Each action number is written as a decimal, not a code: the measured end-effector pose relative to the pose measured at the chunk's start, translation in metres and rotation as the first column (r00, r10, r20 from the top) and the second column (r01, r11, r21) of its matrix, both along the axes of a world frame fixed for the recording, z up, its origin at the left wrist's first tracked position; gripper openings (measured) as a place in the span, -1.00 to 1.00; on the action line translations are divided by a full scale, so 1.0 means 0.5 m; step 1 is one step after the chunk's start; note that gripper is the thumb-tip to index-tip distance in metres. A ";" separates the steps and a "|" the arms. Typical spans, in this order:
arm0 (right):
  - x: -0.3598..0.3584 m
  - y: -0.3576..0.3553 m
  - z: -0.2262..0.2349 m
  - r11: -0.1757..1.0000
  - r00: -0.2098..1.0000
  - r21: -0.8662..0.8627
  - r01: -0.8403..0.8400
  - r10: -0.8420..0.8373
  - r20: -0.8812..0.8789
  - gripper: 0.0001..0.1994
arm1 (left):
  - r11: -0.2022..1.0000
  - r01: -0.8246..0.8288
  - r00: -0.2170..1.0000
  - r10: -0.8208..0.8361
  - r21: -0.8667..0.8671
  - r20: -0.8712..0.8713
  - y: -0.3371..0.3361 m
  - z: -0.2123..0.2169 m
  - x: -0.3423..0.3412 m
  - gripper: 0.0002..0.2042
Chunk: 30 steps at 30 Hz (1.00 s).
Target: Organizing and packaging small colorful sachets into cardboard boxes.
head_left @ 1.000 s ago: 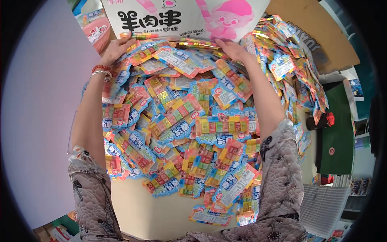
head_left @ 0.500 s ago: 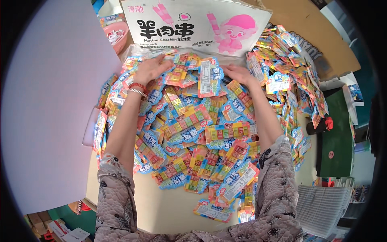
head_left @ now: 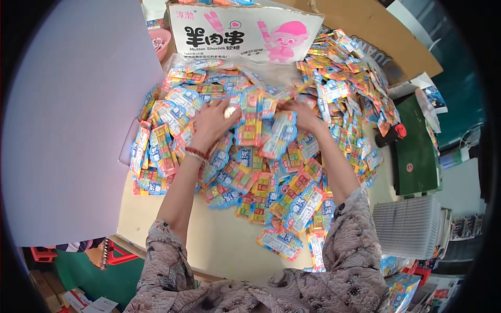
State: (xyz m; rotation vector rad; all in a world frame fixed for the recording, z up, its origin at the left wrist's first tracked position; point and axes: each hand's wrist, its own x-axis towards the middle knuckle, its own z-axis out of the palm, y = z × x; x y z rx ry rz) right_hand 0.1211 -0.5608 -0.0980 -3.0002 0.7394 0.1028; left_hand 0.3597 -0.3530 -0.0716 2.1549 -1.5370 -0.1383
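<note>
Flat candy packets with blue, scalloped ends and rows of yellow, red and green pieces form a wide heap (head_left: 261, 177) on the table. My left hand (head_left: 213, 124) lies on the heap's middle, fingers spread against the packets, a bracelet on its wrist. Opposite it, my right hand (head_left: 301, 113) reaches in from the right, its fingers mostly hidden behind packets and blurred. Between the two hands, a colourful packet (head_left: 249, 119) stands nearly upright. Another tilted packet (head_left: 281, 134) rests against my right hand's fingers. Both are smeared by motion.
A white carton (head_left: 245, 34) with pink printing stands behind the heap, clear plastic (head_left: 276, 72) before it. More packets pile up (head_left: 344, 88) at the right. A black bottle with red cap (head_left: 390, 135), a green box (head_left: 417, 146) and stacked white trays (head_left: 407, 224) are on the right.
Both hands have come back from the heap's far edge toward its middle, drawing packets along. Plastic behind the heap is more exposed. The whole view has shifted slightly.
</note>
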 end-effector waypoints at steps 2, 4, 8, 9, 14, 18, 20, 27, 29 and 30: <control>-0.004 0.089 0.011 0.994 0.989 0.110 0.005 -0.022 0.146 -0.48 | 1.000 0.008 1.000 -0.008 -0.008 0.007 0.067 -0.014 -0.016 -0.39; -0.020 0.156 0.058 0.985 0.993 0.148 0.089 -0.098 0.058 -0.42 | 0.999 0.038 0.999 -0.038 -0.032 0.001 0.104 -0.025 -0.067 -0.39; -0.100 0.210 0.050 0.987 0.991 0.155 0.036 -0.055 0.122 -0.46 | 0.985 0.091 0.996 -0.091 -0.146 0.003 0.194 -0.047 -0.189 -0.37; -0.090 0.234 0.063 0.985 0.991 0.169 0.019 -0.041 0.125 -0.46 | 0.977 0.092 0.995 -0.084 -0.193 0.049 0.217 -0.056 -0.197 -0.34; -0.184 0.218 0.099 0.908 0.983 0.412 0.081 -0.141 0.116 -0.62 | 0.958 0.179 0.982 -0.160 -0.224 0.102 0.239 -0.041 -0.231 -0.38; -0.145 0.249 0.218 0.897 0.948 0.316 0.310 -0.316 -0.033 -0.73 | 0.950 0.125 0.992 -0.112 -0.288 0.062 0.219 -0.032 -0.150 -0.46; -0.115 0.287 0.232 0.913 0.929 0.204 0.353 -0.367 0.034 -0.74 | 0.941 0.049 0.999 -0.054 -0.334 -0.005 0.188 -0.030 -0.081 -0.51; 0.024 0.227 0.147 0.920 0.664 0.253 0.299 -0.391 0.638 -0.78 | 0.917 0.002 0.998 0.024 -0.398 0.059 0.069 -0.066 0.230 -0.66; 0.029 0.136 0.111 0.926 0.659 0.194 0.323 -0.368 0.656 -0.79 | 0.904 0.018 1.000 -0.018 -0.428 0.004 0.026 -0.050 0.273 -0.71; 0.039 0.100 0.104 0.924 0.689 0.183 0.335 -0.373 0.621 -0.77 | 0.902 0.008 1.000 -0.007 -0.432 0.004 0.009 -0.043 0.298 -0.71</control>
